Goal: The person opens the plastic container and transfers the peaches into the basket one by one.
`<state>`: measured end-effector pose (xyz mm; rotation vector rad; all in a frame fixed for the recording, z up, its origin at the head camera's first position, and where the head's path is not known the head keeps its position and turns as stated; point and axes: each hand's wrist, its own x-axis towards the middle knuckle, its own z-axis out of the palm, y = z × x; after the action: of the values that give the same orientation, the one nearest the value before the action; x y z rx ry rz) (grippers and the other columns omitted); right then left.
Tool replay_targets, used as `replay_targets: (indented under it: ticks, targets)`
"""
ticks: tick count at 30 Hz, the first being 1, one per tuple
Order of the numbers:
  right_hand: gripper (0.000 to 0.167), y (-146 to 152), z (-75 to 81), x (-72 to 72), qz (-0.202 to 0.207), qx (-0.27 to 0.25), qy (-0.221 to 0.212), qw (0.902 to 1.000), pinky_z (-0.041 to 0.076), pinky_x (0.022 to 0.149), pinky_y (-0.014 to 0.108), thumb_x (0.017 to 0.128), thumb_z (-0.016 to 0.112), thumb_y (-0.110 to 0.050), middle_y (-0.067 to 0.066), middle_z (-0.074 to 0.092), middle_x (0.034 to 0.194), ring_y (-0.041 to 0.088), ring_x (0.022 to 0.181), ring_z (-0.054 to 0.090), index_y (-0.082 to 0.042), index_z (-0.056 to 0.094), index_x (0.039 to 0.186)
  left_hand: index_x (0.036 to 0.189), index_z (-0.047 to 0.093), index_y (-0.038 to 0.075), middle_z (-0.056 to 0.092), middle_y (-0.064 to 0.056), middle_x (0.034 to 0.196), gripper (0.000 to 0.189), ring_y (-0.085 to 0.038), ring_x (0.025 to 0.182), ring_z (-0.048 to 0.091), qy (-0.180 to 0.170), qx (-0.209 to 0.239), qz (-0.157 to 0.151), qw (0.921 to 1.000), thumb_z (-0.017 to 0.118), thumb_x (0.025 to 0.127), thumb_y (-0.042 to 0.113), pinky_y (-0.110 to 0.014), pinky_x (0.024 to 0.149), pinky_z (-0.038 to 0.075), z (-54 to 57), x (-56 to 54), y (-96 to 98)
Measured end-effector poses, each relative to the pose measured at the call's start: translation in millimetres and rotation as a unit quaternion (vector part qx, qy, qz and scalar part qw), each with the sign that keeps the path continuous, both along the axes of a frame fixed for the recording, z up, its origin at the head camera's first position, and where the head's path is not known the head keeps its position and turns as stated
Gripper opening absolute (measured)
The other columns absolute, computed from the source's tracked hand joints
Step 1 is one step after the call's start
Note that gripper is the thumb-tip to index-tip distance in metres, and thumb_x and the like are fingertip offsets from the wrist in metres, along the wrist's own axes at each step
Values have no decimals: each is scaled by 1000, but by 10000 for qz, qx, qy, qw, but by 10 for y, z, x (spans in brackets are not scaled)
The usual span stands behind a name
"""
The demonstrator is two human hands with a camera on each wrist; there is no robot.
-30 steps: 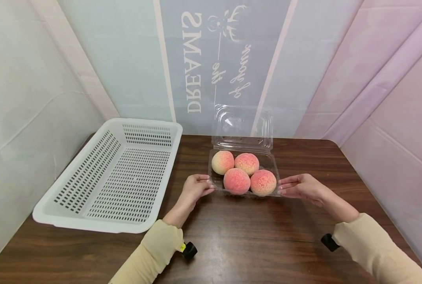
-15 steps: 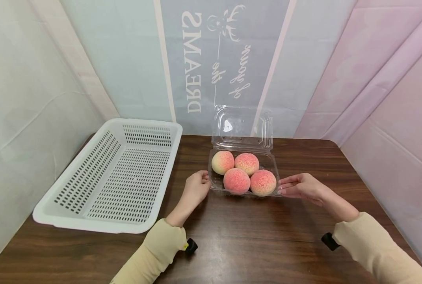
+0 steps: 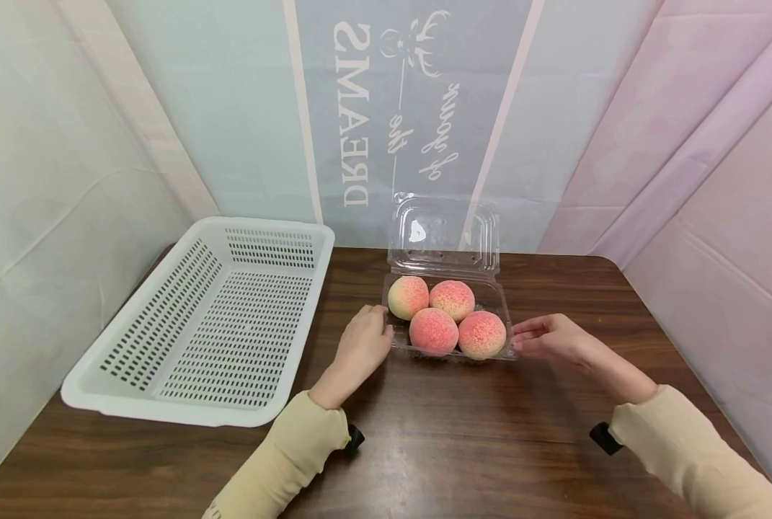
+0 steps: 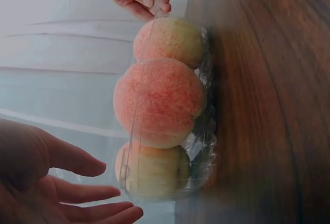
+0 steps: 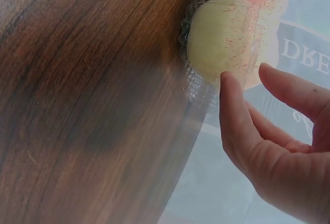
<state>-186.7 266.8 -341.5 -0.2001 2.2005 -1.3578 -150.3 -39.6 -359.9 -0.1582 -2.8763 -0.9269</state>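
Note:
Several pink-and-yellow peaches (image 3: 434, 331) sit in a clear plastic clamshell box (image 3: 398, 337) at the table's middle. Its transparent lid (image 3: 444, 231) stands raised at the back. My left hand (image 3: 362, 347) is at the box's front left corner; in the left wrist view its fingers (image 4: 93, 193) are extended and the thumb is spread away from them. At the front right corner is my right hand (image 3: 557, 340), its fingertips close to the rim. In the right wrist view a gap shows between its thumb (image 5: 289, 85) and index finger; whether they touch the box, I cannot tell.
A white slotted plastic basket (image 3: 298, 339) stands on the left of the brown wooden table (image 3: 463, 447), with nothing seen inside it. Pale printed cloth (image 3: 243, 108) hangs behind the table and along both sides.
My left hand has loosened from the box's left corner and shifted slightly forward and right, turning its back upward. The right hand has barely moved. Box and peaches stay in place.

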Motion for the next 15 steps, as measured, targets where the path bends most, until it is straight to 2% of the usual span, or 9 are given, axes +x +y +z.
replay_targets:
  ticks: [6, 15]
  targets:
    - [45, -21, 20, -8, 100, 655, 604, 9960, 52, 74, 31, 85, 60, -6, 17, 63, 98, 9, 81, 60, 21, 45, 117, 107, 60, -4, 59, -17, 103, 26, -30, 94, 57, -19, -518, -42, 9986, 57, 87, 12, -39, 74, 49, 21, -11, 27]
    - [44, -60, 53, -8, 349, 1269, 1410, 9812, 50, 69, 28, 85, 62, -14, 24, 61, 104, 20, 90, 60, 16, 51, 115, 91, 61, -3, 57, -14, 85, 18, -28, 82, 57, 288, -1092, -122, 9935, 60, 85, 14, -37, 65, 50, 41, -20, 45]
